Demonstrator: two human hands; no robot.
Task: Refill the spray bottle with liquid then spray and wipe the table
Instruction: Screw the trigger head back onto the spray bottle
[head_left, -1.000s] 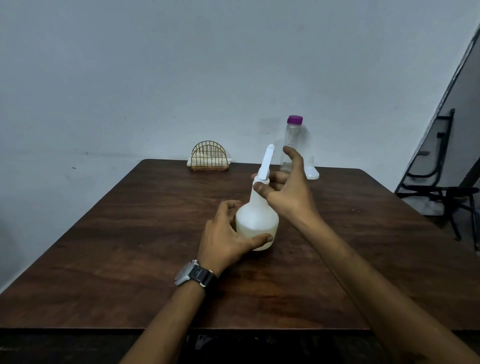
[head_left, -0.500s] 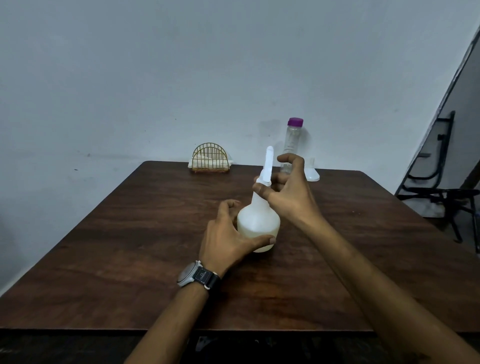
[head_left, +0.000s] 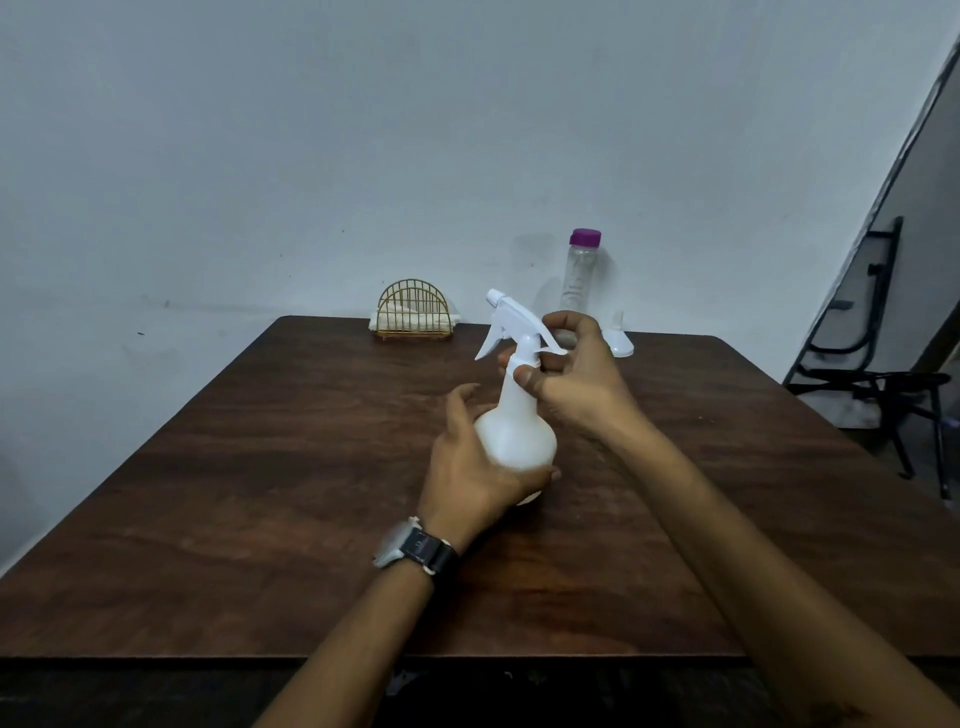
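Where wood table (head_left: 249, 478) meets grey wall (head_left: 311, 156), perhaps napkins (head_left: 402, 318) stand.

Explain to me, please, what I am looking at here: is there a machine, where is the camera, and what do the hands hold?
There is no machine: a person works with bare hands. The camera sits on the person's head and looks forward and down, so both arms enter from below. The left hand, with a watch on its wrist, grips the round body of a white spray bottle. The right hand holds its neck, just under the spray head. They are above a dark wooden table. At its far edge stand a gold wire napkin holder, a clear bottle with a purple cap, and a small white piece that I cannot identify.
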